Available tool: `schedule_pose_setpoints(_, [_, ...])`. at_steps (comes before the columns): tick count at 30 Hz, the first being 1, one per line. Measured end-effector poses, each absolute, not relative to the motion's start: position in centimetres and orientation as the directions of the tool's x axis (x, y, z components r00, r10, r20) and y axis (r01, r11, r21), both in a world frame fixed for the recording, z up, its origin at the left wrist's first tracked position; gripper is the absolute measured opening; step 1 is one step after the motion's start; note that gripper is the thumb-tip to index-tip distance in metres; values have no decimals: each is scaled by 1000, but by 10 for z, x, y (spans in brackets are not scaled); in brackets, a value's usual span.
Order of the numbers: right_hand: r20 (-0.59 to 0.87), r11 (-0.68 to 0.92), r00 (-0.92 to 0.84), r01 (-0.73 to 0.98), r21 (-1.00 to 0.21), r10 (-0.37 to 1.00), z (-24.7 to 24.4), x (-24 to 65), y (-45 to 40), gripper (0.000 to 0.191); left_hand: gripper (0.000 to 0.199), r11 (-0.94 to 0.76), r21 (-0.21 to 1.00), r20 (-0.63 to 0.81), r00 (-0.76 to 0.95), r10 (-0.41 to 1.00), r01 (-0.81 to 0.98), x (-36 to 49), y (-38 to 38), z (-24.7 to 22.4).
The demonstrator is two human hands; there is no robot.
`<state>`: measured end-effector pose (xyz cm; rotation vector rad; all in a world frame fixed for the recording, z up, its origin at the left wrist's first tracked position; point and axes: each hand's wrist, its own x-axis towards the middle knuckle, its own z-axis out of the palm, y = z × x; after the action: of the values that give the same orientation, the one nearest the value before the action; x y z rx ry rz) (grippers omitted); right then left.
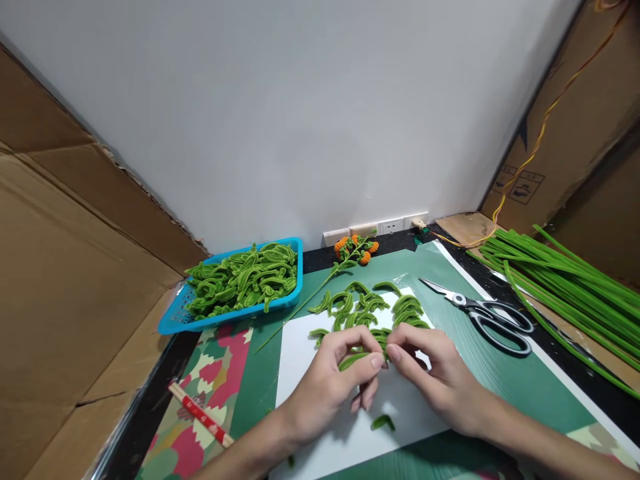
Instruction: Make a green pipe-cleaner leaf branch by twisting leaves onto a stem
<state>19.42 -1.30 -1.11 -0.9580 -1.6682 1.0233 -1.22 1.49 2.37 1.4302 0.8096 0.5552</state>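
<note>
My left hand pinches a fuzzy green pipe-cleaner piece between thumb and forefinger. My right hand meets it, thumb and forefinger closed together by the end of the piece; what is between those fingertips is hidden. Both hands are over a white sheet. One folded pipe-cleaner piece rests on the sheet below them. Beyond my fingers lie several curved pieces on the left and a stacked group of green pieces on the right.
A blue basket full of green pieces stands back left. An orange-flowered stem lies beside it. Black-handled scissors lie right, near long green stems. Wrapped chopsticks lie front left. Cardboard walls the left side.
</note>
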Motion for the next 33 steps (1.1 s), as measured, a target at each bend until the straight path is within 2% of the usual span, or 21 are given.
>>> schedule_pose_setpoints(2, [265, 287, -266, 48, -957, 927, -10, 193, -14, 38, 25, 258, 965, -219, 668, 711, 43, -11, 13, 26])
schedule_pose_setpoints(3, [242, 251, -259, -1, -968, 935, -9, 192, -14, 40, 25, 243, 969, -212, 664, 718, 47, -11, 12, 27])
schedule_pose_setpoints(4, [214, 209, -250, -46, -977, 944, -9, 191, -14, 41, 24, 161, 983, -179, 641, 746, 86, -12, 11, 29])
schedule_pose_setpoints(6, [146, 122, -234, -116, -986, 961, -8, 187, -14, 46, 19, -185, 952, 5, 593, 805, 243, -13, 8, 34])
schedule_pose_setpoints(7, [110, 79, -234, -140, -987, 966, -8, 185, -13, 48, 18, -423, 846, 164, 597, 785, 325, -14, 7, 35])
schedule_pose_setpoints(8, [76, 38, -239, -159, -987, 968, -8, 183, -13, 49, 19, -655, 664, 334, 641, 691, 360, -15, 6, 36])
schedule_pose_setpoints(9, [46, 3, -247, -172, -985, 968, -8, 182, -12, 51, 23, -839, 418, 475, 703, 530, 350, -15, 5, 36])
schedule_pose_setpoints(10, [19, -28, -259, -178, -984, 966, -9, 181, -12, 51, 24, -926, 173, 550, 747, 373, 336, -16, 4, 35])
schedule_pose_setpoints(11, [-2, -51, -269, -174, -983, 963, -10, 180, -11, 52, 25, -944, -14, 567, 780, 264, 330, -16, 5, 34])
schedule_pose_setpoints(12, [-11, -56, -269, -160, -986, 963, -12, 179, -9, 51, 25, -934, -91, 564, 791, 237, 345, -15, 5, 32])
schedule_pose_setpoints(13, [-2, -37, -256, -131, -991, 967, -13, 180, -8, 50, 26, -927, -54, 558, 781, 281, 372, -15, 5, 30])
schedule_pose_setpoints(14, [33, 13, -233, -86, -996, 972, -15, 180, -7, 48, 27, -906, 86, 536, 747, 393, 414, -13, 6, 28])
schedule_pose_setpoints(15, [93, 90, -208, -22, -996, 974, -16, 182, -6, 45, 27, -841, 304, 477, 693, 540, 447, -12, 6, 26])
schedule_pose_setpoints(17, [259, 284, -176, 129, -950, 950, -18, 186, -4, 37, 24, -492, 759, 192, 576, 794, 426, -8, 4, 20])
schedule_pose_setpoints(18, [342, 372, -170, 198, -907, 924, -19, 189, -3, 33, 24, -248, 893, 9, 538, 843, 375, -6, 2, 16])
schedule_pose_setpoints(19, [406, 437, -168, 251, -864, 898, -19, 191, -2, 31, 27, -30, 951, -144, 527, 838, 307, -4, 0, 12])
schedule_pose_setpoints(20, [448, 476, -161, 283, -833, 879, -19, 194, -1, 31, 33, 128, 960, -246, 528, 813, 251, -2, -2, 7])
schedule_pose_setpoints(21, [467, 491, -151, 295, -820, 871, -19, 196, 0, 31, 39, 194, 958, -279, 511, 813, 213, 0, -4, 2])
schedule_pose_setpoints(26, [330, 361, -171, 204, -910, 928, -15, 195, 2, 28, 47, 351, 933, -335, 553, 763, 81, 4, -9, -13])
schedule_pose_setpoints(29, [227, 249, -173, 122, -961, 958, -13, 190, 1, 30, 52, 399, 916, -336, 616, 712, 39, 5, -8, -14])
schedule_pose_setpoints(33, [102, 88, -157, -88, -992, 982, -12, 188, 2, 31, 55, 358, 934, -291, 616, 732, 16, 4, -5, -11])
